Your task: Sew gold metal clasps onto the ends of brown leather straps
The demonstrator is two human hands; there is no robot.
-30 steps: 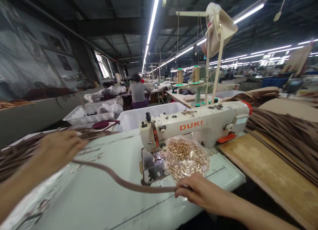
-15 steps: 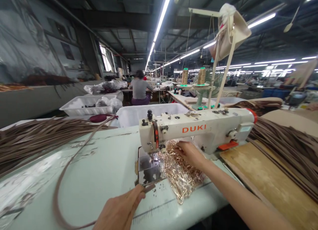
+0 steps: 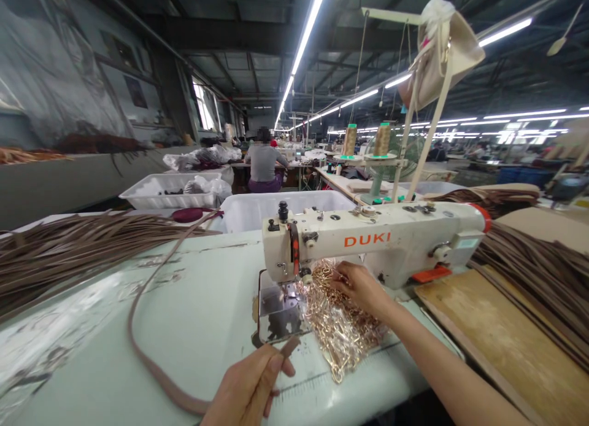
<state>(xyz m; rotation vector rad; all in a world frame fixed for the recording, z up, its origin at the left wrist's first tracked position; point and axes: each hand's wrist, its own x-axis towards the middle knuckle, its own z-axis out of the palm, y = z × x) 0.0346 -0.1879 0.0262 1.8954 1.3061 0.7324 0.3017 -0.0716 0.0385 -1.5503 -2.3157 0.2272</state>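
My left hand [image 3: 254, 382], near the front of the table, pinches a narrow brown strap [image 3: 291, 346] whose short end sticks out past the thumb. The rest of the strap loops leftward over the pale green tabletop. My right hand [image 3: 361, 286] is at a heap of shiny gold-coloured metal snap hooks [image 3: 343, 337] in clear plastic, under the sewing machine's arm. Its fingers are bent into the heap, their tips partly hidden, so what they grip is unclear. The white sewing machine [image 3: 317, 245] stands just behind, its needle area left of the heap.
Bundles of brown straps lie at left [image 3: 87, 248] and right [image 3: 529, 272]. A worn wooden board [image 3: 497, 328] lies to the right of the machine. Behind are white plastic tubs [image 3: 285, 202], thread cones [image 3: 381, 140] and a seated person [image 3: 263, 165] facing away. A beige bag [image 3: 453, 64] hangs above.
My left hand has moved slightly right, and the strap end now points up more. The strap loop has shifted right. My right hand stays at the heap. The whole view has shifted a little.
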